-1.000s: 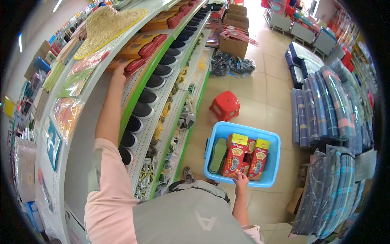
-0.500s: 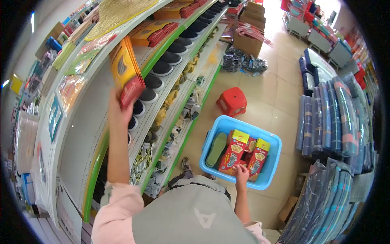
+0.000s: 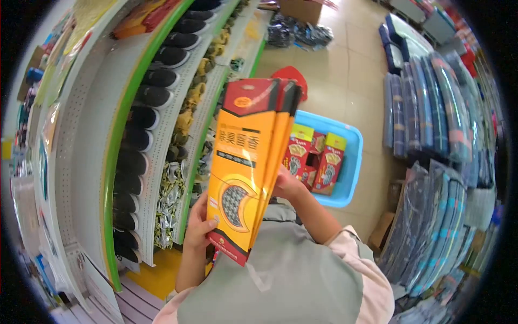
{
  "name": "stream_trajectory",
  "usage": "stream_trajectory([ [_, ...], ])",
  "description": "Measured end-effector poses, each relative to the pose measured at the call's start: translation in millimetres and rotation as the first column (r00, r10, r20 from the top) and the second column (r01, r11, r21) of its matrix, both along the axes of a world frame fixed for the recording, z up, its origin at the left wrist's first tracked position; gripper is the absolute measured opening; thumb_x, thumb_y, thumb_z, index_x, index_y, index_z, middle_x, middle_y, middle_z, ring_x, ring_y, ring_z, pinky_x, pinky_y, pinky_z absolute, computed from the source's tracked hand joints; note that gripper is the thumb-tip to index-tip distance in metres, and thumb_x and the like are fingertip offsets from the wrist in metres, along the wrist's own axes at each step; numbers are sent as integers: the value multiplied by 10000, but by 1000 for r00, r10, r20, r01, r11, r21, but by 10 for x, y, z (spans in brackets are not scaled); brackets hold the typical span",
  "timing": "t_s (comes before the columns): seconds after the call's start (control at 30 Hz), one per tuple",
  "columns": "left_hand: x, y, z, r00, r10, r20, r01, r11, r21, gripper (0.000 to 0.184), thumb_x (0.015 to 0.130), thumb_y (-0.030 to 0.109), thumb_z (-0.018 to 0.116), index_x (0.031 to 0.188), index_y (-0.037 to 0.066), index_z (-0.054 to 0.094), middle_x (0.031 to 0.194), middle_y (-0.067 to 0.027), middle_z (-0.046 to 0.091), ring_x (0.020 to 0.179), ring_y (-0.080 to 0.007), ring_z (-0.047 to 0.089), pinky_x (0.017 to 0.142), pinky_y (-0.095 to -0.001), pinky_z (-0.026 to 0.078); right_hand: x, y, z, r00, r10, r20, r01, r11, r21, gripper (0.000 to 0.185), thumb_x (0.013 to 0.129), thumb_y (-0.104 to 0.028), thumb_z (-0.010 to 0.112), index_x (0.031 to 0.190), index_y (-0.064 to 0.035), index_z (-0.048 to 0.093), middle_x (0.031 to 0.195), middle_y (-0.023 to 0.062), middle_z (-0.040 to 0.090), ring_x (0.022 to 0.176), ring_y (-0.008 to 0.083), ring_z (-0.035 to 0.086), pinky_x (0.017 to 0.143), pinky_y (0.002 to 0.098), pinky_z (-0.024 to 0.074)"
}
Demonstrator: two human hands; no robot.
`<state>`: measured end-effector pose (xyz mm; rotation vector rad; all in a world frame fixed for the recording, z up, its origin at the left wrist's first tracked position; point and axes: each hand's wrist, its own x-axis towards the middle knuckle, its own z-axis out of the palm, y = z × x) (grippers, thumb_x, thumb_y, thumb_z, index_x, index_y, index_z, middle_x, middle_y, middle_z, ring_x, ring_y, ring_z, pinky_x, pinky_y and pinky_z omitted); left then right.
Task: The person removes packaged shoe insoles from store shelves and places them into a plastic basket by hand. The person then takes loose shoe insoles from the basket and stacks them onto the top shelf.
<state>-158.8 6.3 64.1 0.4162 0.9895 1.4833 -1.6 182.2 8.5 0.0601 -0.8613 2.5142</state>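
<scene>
My left hand (image 3: 198, 224) grips the orange packs (image 3: 240, 151), thumb in front; right hand (image 3: 288, 184) behind them, grip hidden. Packs off shelf (image 3: 116, 81), not in blue tub (image 3: 353, 162); red boxes (image 3: 329, 170) already inside.

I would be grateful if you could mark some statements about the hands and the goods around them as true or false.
1. The left hand holds the orange packets. True.
2. Red boxes sit in the blue tub. True.
3. The orange packets lie among the red boxes. False: they are held up, outside the tub.
4. Dark shoes line a shelf. True.
5. The right hand touches the shoes. False: the right hand is at the packets' edge, partly hidden behind them.
</scene>
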Motion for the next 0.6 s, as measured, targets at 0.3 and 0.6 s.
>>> stream_trajectory([
  [0.3,234,152,-43,975,-220,26,220,975,-12,913,754,162,636,1513,0,155,1546,-138,256,1396,-249,319,1132,-363,280,193,-138,256,960,-278,-29,274,958,-86,1204,670,-756,656,1520,-102,109,1552,173,183,1405,362,269,1092,507,355],
  [0.6,377,220,-48,867,-336,-368,320,942,-104,698,940,127,500,1512,-19,127,1585,-100,169,1413,-196,260,1135,-328,225,328,-256,128,932,-362,-10,353,916,-190,943,769,-421,734,1459,-9,241,1471,148,346,1319,298,419,1054,449,399],
])
